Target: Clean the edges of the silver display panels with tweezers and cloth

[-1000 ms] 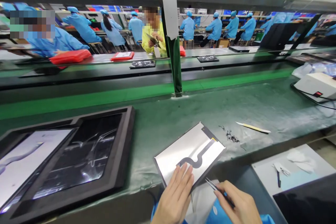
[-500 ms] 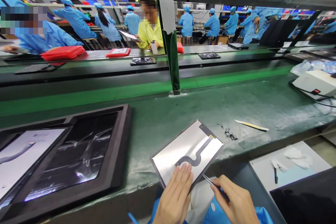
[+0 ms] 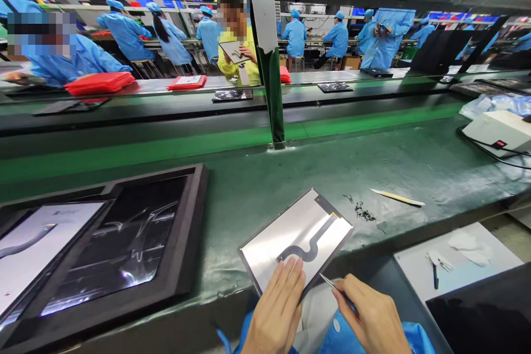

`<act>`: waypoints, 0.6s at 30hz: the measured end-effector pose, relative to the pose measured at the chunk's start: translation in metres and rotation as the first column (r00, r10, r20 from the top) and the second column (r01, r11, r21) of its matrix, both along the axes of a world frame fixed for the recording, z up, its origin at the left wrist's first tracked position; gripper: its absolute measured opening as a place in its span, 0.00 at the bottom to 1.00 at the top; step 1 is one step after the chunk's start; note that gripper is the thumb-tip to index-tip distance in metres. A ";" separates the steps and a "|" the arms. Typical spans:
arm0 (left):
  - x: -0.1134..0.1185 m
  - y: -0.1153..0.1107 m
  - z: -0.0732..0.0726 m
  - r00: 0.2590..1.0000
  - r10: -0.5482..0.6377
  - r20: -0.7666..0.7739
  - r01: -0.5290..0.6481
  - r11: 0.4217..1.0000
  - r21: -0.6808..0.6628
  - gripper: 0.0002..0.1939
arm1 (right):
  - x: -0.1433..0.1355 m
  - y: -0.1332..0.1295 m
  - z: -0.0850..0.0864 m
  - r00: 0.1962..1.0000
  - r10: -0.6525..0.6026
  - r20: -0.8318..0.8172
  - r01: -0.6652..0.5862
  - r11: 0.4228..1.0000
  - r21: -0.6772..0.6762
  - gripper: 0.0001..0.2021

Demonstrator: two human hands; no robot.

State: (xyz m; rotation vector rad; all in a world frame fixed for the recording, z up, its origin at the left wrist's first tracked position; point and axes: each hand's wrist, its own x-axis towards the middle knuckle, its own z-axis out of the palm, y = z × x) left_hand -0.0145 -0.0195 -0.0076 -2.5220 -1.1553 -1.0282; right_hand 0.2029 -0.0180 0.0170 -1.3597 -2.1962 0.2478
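Note:
A display panel [image 3: 269, 238] with a silvery back and a curved dark flex cable [image 3: 305, 253] lies tilted at the bench's front edge. Resting flat on its near part is my left hand [image 3: 279, 304], fingers stretched out over the lower end of the cable. My right hand [image 3: 367, 310] pinches a pair of tweezers [image 3: 327, 281], whose tips are close to the panel's lower right edge. Whether they touch it I cannot tell. Beyond the panel are dark scraps [image 3: 365, 212] and a yellow-handled knife-like tool [image 3: 398, 197].
A dark foam tray [image 3: 194, 221] with panels stands at left. A post [image 3: 276, 99] rises mid-bench before a conveyor carrying dark panels [image 3: 232, 95]. To the right are a white box [image 3: 498, 130] with cables and a lower white surface [image 3: 506, 249]. Co-workers sit beyond.
The tweezers' tips have shifted slightly left; my left hand and the panel stay put. Panels on the conveyor moved right. The person in yellow now holds a panel upright; a standing co-worker moved left.

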 end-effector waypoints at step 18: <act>0.000 0.000 0.004 1.000 0.014 -0.021 -0.015 1.000 -0.018 0.22 | 0.002 0.014 -0.011 0.830 -0.234 -0.506 -0.171 0.757 -0.631 0.16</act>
